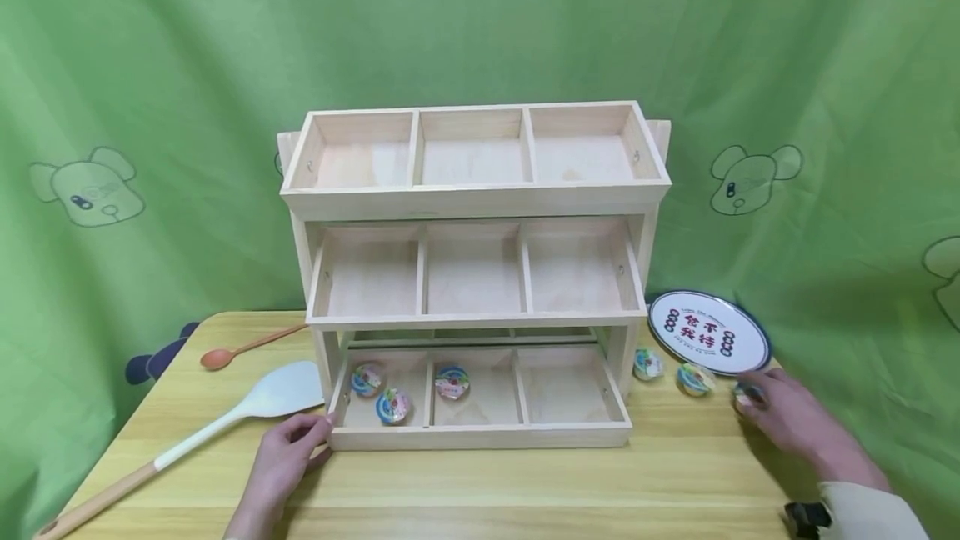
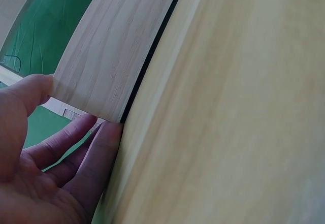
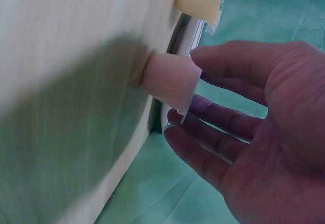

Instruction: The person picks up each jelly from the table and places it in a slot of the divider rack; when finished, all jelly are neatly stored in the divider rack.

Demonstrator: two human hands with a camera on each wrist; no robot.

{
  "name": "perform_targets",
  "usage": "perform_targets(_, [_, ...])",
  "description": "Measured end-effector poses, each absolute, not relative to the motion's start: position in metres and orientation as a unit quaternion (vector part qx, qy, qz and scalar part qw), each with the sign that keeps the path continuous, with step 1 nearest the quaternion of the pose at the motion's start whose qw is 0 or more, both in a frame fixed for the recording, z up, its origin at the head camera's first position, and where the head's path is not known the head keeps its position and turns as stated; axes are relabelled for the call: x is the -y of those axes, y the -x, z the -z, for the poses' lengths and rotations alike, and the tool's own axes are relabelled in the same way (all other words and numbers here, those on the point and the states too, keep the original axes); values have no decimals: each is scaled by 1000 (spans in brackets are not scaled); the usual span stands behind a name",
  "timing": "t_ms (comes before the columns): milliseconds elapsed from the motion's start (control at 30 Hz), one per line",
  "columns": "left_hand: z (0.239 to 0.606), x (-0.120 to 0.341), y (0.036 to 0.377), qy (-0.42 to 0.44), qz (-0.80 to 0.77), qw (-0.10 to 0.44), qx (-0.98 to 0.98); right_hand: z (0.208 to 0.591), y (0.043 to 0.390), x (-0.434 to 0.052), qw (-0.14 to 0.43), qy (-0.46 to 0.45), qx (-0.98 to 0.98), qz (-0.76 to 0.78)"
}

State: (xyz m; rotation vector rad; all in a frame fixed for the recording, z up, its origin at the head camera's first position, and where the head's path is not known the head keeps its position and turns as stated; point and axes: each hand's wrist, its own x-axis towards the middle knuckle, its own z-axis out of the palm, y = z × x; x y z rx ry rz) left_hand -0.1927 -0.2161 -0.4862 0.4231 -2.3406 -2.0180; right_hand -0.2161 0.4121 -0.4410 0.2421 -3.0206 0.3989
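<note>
My right hand [image 1: 791, 419] is at the right of the table, thumb and fingertips at the rim of a small jelly cup [image 3: 171, 79]. In the right wrist view this cup is pinkish and stands on the tabletop. Two more jelly cups [image 1: 695, 379] sit to its left. With thumb and fingers, my left hand [image 1: 281, 461] holds the front left corner of the bottom wooden tray [image 1: 480, 438]. Two jelly cups [image 1: 393, 407] lie in that tray's left compartment, and one jelly cup [image 1: 452, 382] in its middle compartment.
The three-tier wooden rack [image 1: 476, 202] stands mid-table, its trays split into compartments. A lettered plate [image 1: 708, 332] lies behind the loose cups. To the left lie a white spatula [image 1: 281, 390] with a wooden handle and a reddish spoon [image 1: 219, 358]. A green curtain [image 1: 480, 23] hangs behind.
</note>
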Motion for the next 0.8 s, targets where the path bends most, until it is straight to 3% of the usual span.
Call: perform_targets(800, [486, 216, 193, -137, 639, 4, 757, 423, 191, -383, 59, -102, 983, -144])
